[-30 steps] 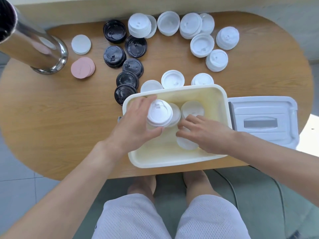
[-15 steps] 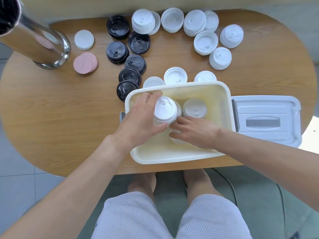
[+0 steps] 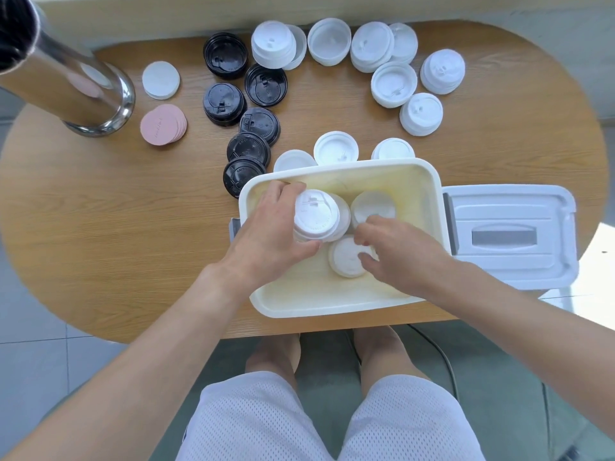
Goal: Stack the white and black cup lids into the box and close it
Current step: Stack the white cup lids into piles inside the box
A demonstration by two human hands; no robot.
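Note:
A cream box [image 3: 429, 181] stands open at the table's near edge. My left hand [image 3: 269, 234] grips a stack of white lids [image 3: 316, 214] inside the box at its left. My right hand [image 3: 396, 254] hovers over a lower white lid stack [image 3: 346, 261] in the box's middle, fingertips touching it. Another white stack [image 3: 374, 206] sits behind it in the box. Black lids [image 3: 253, 104] lie in several stacks on the table left of centre. More white lids [image 3: 392, 64] are spread along the far edge, and three [image 3: 336, 148] stand just behind the box.
The box's white cover [image 3: 509, 234] lies flat to the right of the box. A shiny metal cylinder [image 3: 66, 84] stands at far left, with pink discs [image 3: 163, 124] and white discs [image 3: 160, 80] beside it. My knees are below the table edge.
My left hand has carried its white lid stack slightly left and deeper into the box. My right hand has slid off the low stack toward the right, uncovering it.

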